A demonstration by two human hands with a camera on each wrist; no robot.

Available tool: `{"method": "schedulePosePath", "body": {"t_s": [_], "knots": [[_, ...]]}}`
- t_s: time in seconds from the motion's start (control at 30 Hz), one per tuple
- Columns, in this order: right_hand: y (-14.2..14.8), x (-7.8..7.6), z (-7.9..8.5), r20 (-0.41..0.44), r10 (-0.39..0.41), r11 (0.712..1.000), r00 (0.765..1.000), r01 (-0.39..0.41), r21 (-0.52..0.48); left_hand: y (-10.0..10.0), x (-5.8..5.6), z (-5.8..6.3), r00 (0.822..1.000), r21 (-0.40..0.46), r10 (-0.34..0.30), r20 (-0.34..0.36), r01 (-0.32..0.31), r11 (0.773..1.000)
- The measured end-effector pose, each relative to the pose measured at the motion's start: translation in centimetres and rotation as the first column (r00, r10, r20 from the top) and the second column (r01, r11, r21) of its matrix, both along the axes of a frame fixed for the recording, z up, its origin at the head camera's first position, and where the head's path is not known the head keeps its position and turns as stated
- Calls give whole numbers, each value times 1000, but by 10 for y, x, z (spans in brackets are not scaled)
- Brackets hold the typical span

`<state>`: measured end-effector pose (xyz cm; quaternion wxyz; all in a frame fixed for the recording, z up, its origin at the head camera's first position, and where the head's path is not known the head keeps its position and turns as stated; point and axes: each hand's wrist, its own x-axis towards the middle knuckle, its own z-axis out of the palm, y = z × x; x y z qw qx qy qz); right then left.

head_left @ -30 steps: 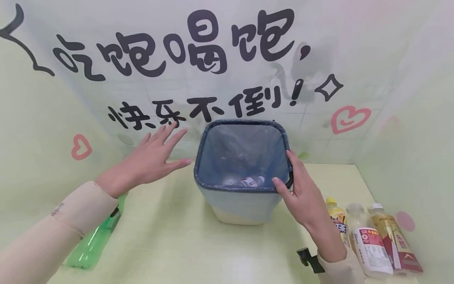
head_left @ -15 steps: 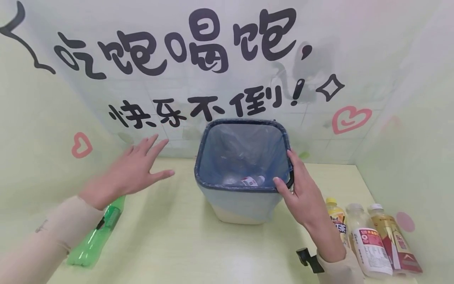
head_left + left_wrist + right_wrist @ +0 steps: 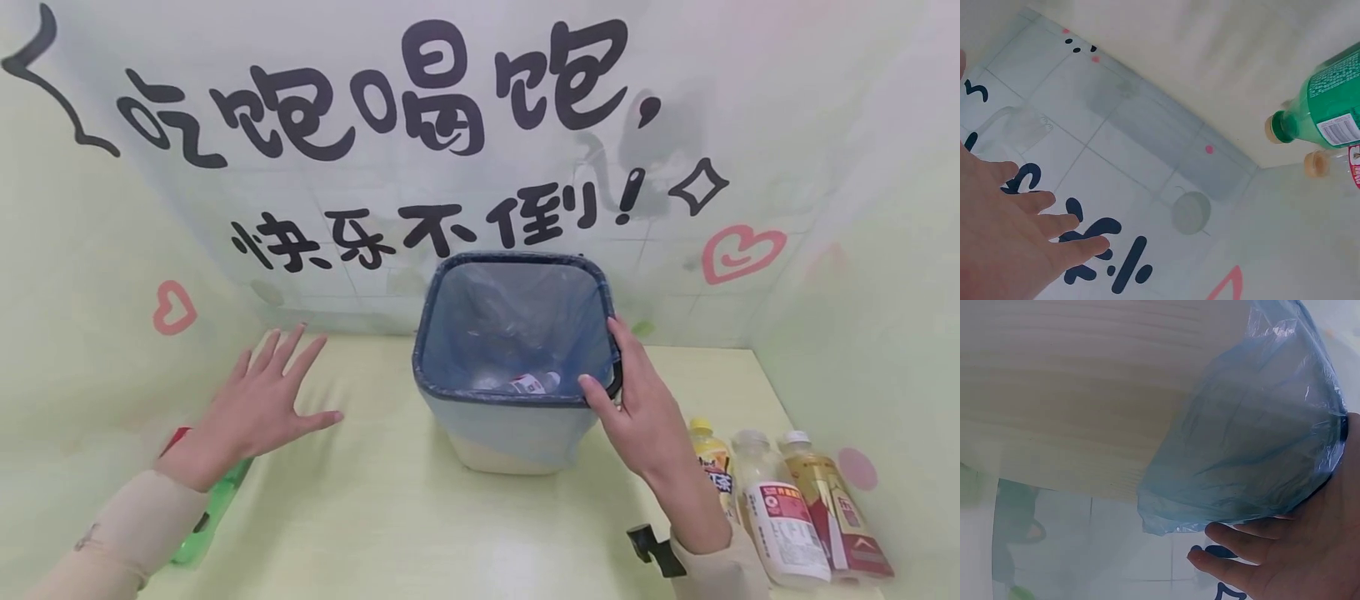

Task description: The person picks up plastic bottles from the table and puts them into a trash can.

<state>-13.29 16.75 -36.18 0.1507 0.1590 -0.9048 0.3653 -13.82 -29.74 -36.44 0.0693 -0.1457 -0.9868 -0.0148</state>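
Note:
A white trash bin (image 3: 480,446), lined with a thin blue bag (image 3: 517,325), stands upright on the table with a small labelled bottle (image 3: 534,383) lying inside. My right hand (image 3: 648,425) grips its right rim, thumb over the edge and fingers outside; the right wrist view shows the bag (image 3: 1247,444) hanging beside that hand. Fingers spread, my left hand (image 3: 258,412) is over the table's left side, holding nothing. Below its wrist lies a green bottle (image 3: 213,508), partly hidden by the sleeve. The left wrist view shows this green bottle (image 3: 1332,103) beside a clear red-labelled bottle (image 3: 1355,165).
At the right lie a yellow-capped tea bottle (image 3: 708,458), a white-labelled bottle (image 3: 787,517) and a gold-and-red bottle (image 3: 836,500). Glossy walls enclose the table (image 3: 420,533) at the back and sides; the back wall (image 3: 315,192) carries black lettering.
My left hand has moved left and down, away from the bin and toward the green bottle, fingers still spread. The right hand and the bin have stayed in place.

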Motion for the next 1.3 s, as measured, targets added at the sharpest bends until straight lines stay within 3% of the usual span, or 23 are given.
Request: {"method": "schedulePosePath", "body": {"t_s": [0.3, 0.5, 0.7, 0.87, 1.07, 1.3], "knots": [[-1, 0, -2, -5, 5, 1000, 1000, -5, -10, -18, 12, -25, 995, 34, 70, -73, -68, 997], [1, -1, -2, -4, -1, 1000, 1000, 1, -19, -33, 21, -46, 982, 112, 152, -110, -140, 984], [1, 0, -1, -3, 4, 1000, 1000, -4, -19, -50, 35, -66, 965, 125, 233, -123, -218, 968], [-1, -1, 0, 1, 12, 1000, 1000, -12, -18, -60, 46, -75, 959, 152, 266, -103, -249, 957], [-1, -1, -1, -3, 13, 1000, 1000, -13, -23, -65, 52, -85, 949, 181, 312, -44, -299, 937], [-1, 0, -1, -6, 7, 999, 1000, -7, -37, -74, 57, -100, 952, 178, 300, -57, -286, 941]]}}
